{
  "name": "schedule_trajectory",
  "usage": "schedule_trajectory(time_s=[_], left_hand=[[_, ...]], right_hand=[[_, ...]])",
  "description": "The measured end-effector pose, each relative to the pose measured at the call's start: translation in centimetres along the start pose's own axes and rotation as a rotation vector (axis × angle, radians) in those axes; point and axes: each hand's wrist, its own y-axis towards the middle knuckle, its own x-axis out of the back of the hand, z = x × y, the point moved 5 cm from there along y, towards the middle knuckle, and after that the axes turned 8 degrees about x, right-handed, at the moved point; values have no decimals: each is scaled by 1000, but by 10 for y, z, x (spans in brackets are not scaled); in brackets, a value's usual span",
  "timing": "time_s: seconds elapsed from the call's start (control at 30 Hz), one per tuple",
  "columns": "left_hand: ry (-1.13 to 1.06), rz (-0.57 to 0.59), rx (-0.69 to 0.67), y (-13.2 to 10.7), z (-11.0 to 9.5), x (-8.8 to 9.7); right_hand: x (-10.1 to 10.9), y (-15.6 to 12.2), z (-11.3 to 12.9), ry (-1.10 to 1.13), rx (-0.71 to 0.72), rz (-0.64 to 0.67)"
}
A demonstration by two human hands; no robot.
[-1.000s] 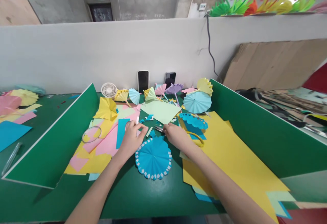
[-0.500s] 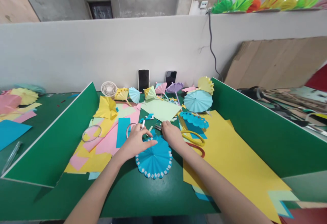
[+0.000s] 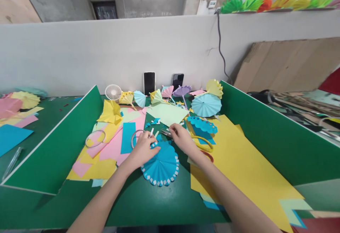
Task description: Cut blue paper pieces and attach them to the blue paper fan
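Over the upper left of the pleated blue paper disc (image 3: pixel 160 165), my left hand (image 3: pixel 146 147) has its fingers bent, with a narrow white strip (image 3: pixel 151 132) sticking up from them. The disc lies flat on the green table, small white squares along its scalloped rim. My right hand (image 3: pixel 183 139) is beyond the disc's upper right, thumb and fingertips pinched together; what they hold, if anything, is too small to make out. Beneath it lies a pair of scissors (image 3: pixel 203 144) with yellow and red handles, blade tips showing left of the fingers and its middle hidden.
Yellow sheets (image 3: pixel 239 176) cover the right side; pink and yellow papers (image 3: pixel 102 167) lie left. Small paper umbrellas (image 3: pixel 182 91), two phones (image 3: pixel 149 83) and a white fan (image 3: pixel 113 92) stand at the back. Green dividers (image 3: pixel 61 148) flank the workspace. A roll of tape (image 3: pixel 133 139) is beside my left hand.
My left hand has drawn its fingers in closer together, and the white strip has shifted slightly right. My right hand has lifted a little off the scissors' blades and moved slightly right.
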Motion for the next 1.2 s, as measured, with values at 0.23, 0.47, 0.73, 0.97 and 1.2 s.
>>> schedule_trajectory(time_s=[0.23, 0.47, 0.73, 0.97, 1.2], left_hand=[[-16, -61, 11, 1, 2, 1], [-10, -66, 2, 1, 1, 2], [-41, -68, -7, -1, -2, 2], [-16, -68, -19, -1, -2, 2], [9, -82, -56, -2, -3, 1]], right_hand=[[5, -17, 38, 132, 265, 26], [-7, -22, 45, -100, 385, 80], [-8, -24, 48, -280, 385, 72], [-11, -23, 47, -317, 351, 89], [-9, -24, 48, -302, 367, 73]])
